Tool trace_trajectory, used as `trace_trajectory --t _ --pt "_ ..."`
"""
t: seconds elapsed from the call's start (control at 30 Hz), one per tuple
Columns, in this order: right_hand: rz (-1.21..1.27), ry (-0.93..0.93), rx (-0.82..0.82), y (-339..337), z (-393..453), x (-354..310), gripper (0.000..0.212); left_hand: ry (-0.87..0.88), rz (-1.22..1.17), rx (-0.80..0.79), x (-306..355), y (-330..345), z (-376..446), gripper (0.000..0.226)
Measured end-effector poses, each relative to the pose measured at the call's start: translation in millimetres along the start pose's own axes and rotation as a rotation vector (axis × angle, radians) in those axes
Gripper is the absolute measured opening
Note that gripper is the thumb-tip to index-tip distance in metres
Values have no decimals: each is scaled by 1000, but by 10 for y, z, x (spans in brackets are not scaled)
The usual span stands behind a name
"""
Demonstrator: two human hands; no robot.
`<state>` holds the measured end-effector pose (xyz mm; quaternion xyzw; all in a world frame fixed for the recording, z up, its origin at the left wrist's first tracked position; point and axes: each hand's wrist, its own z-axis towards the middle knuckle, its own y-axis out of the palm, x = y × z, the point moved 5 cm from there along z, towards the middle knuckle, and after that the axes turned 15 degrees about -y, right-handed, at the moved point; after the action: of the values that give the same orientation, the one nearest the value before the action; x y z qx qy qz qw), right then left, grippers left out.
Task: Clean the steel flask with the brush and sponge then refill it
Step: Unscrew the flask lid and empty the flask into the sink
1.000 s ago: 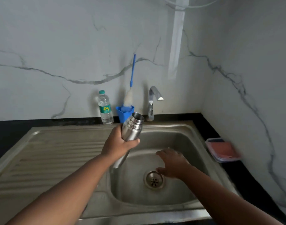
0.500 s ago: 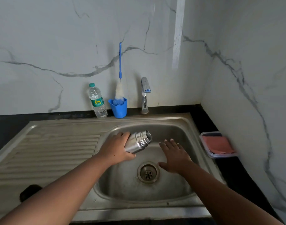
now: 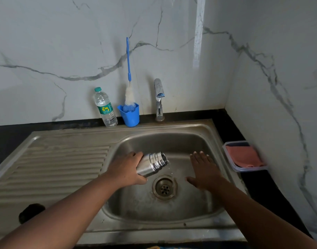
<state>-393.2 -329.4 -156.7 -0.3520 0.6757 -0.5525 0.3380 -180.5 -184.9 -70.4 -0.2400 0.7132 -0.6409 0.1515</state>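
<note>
My left hand [image 3: 126, 170] grips the steel flask [image 3: 152, 163] over the sink basin [image 3: 172, 141]. The flask lies tipped on its side, uncapped, mouth pointing right, and a thin trickle of water falls from it toward the drain [image 3: 164, 187]. My right hand [image 3: 204, 169] hovers flat with straight fingers over the basin, right of the drain, holding nothing. A long blue-handled bottle brush [image 3: 128, 69] stands in a blue cup [image 3: 129, 115] by the wall. A pink sponge [image 3: 242, 156] lies in a clear tray [image 3: 231, 163] on the right counter.
A plastic water bottle [image 3: 105, 107] stands left of the blue cup. The tap [image 3: 159, 95] rises behind the basin, with no water running. A ribbed draining board [image 3: 60, 166] lies to the left, and a dark round object [image 3: 30, 212] rests on its near edge.
My left hand lowered the flask from upright at tap height into the basin and tipped it sideways; water now dribbles out. My right hand shifted right and spread flat.
</note>
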Motion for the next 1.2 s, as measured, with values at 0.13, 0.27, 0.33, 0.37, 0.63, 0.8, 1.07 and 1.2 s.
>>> trace_trajectory --t 0.13,0.27,0.33,0.37,0.63,0.8,1.07,1.2 --pt "-103 -8 -9 -31 -95 173 93 9 11 -18 23 62 19 64" --pt "-152 16 -37 -20 -169 341 94 0 -20 -48 24 118 43 66" --pt "-173 5 -14 4 -194 400 96 -5 -13 -55 25 131 43 65" --pt "-207 -13 -14 21 -198 413 99 -5 -6 -56 23 137 40 65" --pt "-206 13 -58 87 -230 422 91 -5 -15 -66 12 137 9 66" --pt "-182 -31 -14 86 -248 402 85 -11 9 -68 8 140 -3 68" --pt "-162 -51 24 104 -220 404 84 -8 73 -66 29 80 -28 69" --pt "-158 -56 34 113 -229 413 85 -24 95 -20 18 -36 -46 66"
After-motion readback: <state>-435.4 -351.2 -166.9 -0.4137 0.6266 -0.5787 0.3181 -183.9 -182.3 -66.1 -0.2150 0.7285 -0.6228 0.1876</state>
